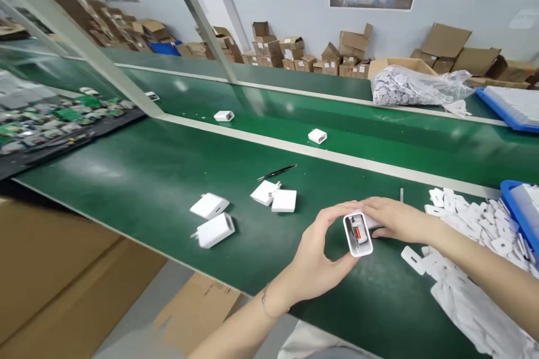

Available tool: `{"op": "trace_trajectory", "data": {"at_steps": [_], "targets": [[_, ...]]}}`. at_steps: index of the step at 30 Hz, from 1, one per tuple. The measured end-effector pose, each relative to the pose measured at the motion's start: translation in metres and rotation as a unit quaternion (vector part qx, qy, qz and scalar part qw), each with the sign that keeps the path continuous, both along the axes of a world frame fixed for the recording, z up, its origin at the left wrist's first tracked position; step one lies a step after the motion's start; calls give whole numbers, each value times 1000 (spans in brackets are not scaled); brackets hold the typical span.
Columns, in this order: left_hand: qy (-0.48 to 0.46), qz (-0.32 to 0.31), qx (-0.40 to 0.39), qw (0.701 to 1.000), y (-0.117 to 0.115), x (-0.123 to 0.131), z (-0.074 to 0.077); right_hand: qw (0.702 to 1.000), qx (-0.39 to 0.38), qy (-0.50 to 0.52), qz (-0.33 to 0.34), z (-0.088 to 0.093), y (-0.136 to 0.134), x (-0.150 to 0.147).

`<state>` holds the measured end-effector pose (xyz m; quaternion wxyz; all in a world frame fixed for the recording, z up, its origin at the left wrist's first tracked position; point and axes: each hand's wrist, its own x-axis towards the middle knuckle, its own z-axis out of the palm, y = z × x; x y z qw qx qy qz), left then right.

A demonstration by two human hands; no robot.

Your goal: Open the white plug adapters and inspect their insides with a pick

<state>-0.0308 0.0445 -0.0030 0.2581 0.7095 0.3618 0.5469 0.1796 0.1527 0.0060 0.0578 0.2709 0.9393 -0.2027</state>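
My left hand [322,249] grips a white charger housing [350,242] between thumb and fingers. Its open end faces me, and an orange-red component and other parts show inside. My right hand [389,219] is closed on a white plastic piece [371,222] directly behind the housing; whether it belongs to the same charger I cannot tell. Left of my hands lie several white chargers, among them one [214,230] with its prongs pointing left and another [284,201] beside a second charger [265,193]. Black tweezers [277,172] rest just beyond them.
Many flat white end plates [484,230] are heaped at the right, beside a blue tray [516,207]. White housings, one of them here [317,136], sit on the green belt past a pale rail [269,145]. Circuit boards [63,118] fill a dark tray at left. A metal post [92,50] stands there.
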Motion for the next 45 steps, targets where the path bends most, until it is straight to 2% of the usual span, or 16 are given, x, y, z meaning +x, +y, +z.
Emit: {"op": "trace_trajectory", "data": {"at_steps": [2, 5, 8, 14, 20, 22, 24, 27, 29, 31, 35, 39, 42, 43, 45], "targets": [[-21, 1, 12, 1000, -12, -6, -1, 997, 21, 6, -80, -2, -5, 17], [-44, 11, 10, 999, -24, -14, -5, 973, 66, -15, -222, -5, -16, 50], [-68, 40, -3, 997, -33, -17, -14, 959, 64, -49, -270, -11, -32, 70], [-91, 90, -29, 991, -48, -12, -33, 949, 56, -65, -303, -17, -46, 75], [-77, 98, 5, 992, -61, -8, -35, 951, 71, -29, -300, -12, -57, 73], [-54, 108, 40, 992, -62, -6, -33, 948, 86, 4, -307, -2, -75, 65], [-22, 126, 85, 988, -62, -2, -33, 943, 118, 86, -298, 11, -104, 50], [4, 177, 161, 971, -60, 8, -35, 910, 212, 278, -223, 26, -154, 16], [7, 206, 193, 959, -60, 15, -36, 885, 251, 334, -204, 27, -180, -6], [11, 216, 211, 953, -61, 21, -37, 868, 260, 360, -220, 23, -193, -23], [35, 204, 232, 950, -68, 27, -37, 840, 256, 407, -250, 13, -196, -37], [30, 209, 217, 953, -73, 32, -40, 810, 270, 441, -277, 11, -196, -40], [68, 236, 260, 934, -73, 32, -41, 795, 266, 454, -303, 5, -200, -40], [88, 243, 277, 925, -73, 32, -41, 794, 248, 457, -315, 2, -202, -39], [106, 248, 287, 919, -72, 31, -40, 798, 155, 470, -345, -6, -204, -36]]}}
